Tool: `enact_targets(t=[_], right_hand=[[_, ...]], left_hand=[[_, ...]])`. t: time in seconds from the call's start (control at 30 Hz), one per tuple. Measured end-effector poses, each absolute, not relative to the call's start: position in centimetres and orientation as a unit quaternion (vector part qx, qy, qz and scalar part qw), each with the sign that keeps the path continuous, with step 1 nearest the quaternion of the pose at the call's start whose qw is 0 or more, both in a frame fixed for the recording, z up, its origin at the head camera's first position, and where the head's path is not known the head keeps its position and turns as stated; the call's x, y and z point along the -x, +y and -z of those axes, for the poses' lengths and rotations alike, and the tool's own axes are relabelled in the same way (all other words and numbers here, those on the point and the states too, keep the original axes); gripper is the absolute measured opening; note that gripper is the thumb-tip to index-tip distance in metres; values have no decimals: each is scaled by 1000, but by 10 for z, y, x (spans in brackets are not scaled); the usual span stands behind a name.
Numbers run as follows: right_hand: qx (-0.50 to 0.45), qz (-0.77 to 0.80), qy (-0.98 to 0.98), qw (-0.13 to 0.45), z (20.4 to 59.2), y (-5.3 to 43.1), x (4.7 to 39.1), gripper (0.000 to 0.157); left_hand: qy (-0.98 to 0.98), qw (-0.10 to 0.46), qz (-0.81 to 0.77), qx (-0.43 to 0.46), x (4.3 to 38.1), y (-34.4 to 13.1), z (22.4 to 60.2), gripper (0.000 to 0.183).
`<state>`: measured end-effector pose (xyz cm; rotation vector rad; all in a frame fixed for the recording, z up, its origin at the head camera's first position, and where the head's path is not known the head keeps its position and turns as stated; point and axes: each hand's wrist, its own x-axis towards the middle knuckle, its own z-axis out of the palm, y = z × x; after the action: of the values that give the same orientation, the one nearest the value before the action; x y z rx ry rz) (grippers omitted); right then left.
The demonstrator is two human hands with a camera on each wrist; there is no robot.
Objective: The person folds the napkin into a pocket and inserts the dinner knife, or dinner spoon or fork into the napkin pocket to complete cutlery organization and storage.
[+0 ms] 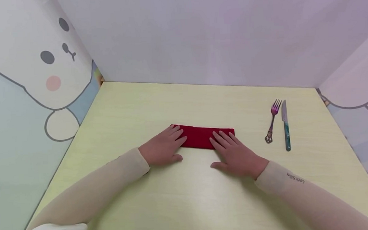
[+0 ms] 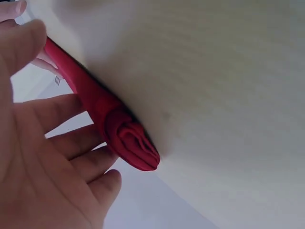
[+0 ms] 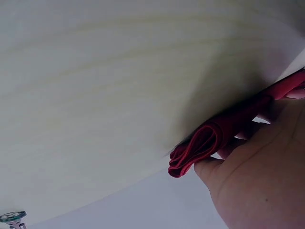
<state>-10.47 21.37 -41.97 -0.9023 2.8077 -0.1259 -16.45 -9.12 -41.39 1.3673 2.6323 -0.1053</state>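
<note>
A red cloth (image 1: 198, 136), folded into a long flat strip, lies across the middle of the table. My left hand (image 1: 163, 146) rests its straight fingers on the strip's left end, thumb held apart on the near side. On the right end lie the spread fingers of my right hand (image 1: 235, 156), its thumb also pointing inward. Several rolled layers of the cloth (image 2: 131, 140) show at its end in the left wrist view, the fingertips right against it. The right wrist view shows looped folds in the cloth (image 3: 202, 145) at the other end.
To the right on the pale wooden table (image 1: 134, 107) lie a fork (image 1: 274, 118) with a purplish head and a knife (image 1: 286, 127) with a teal handle, side by side. A pale wall (image 1: 199, 39) stands behind the table, with printed panels at both sides.
</note>
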Motion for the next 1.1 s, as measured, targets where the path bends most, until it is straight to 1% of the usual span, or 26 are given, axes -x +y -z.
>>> enact_targets(t=[0.1, 0.27, 0.37, 0.57, 0.73, 0.83, 0.93, 1.1], right_hand=[[300, 40, 948, 98, 419, 216, 104, 91], [290, 28, 951, 99, 420, 228, 100, 92], [276, 31, 955, 105, 419, 237, 96, 93], [274, 40, 958, 81, 417, 245, 90, 91], [295, 48, 952, 65, 418, 240, 81, 89], [309, 54, 948, 63, 419, 234, 77, 86], [307, 49, 948, 64, 421, 230, 76, 86], [304, 38, 950, 67, 421, 227, 77, 87]], left_hand=[[883, 85, 40, -459, 168, -87, 414, 74], [882, 112, 43, -455, 172, -85, 415, 75], [880, 114, 39, -460, 174, -87, 414, 73], [876, 111, 29, -468, 176, -90, 413, 71], [875, 115, 27, -470, 179, -92, 413, 69], [872, 128, 31, -471, 180, -91, 413, 69], [870, 145, 31, -470, 181, -90, 413, 70], [870, 150, 42, -467, 182, -90, 416, 71]])
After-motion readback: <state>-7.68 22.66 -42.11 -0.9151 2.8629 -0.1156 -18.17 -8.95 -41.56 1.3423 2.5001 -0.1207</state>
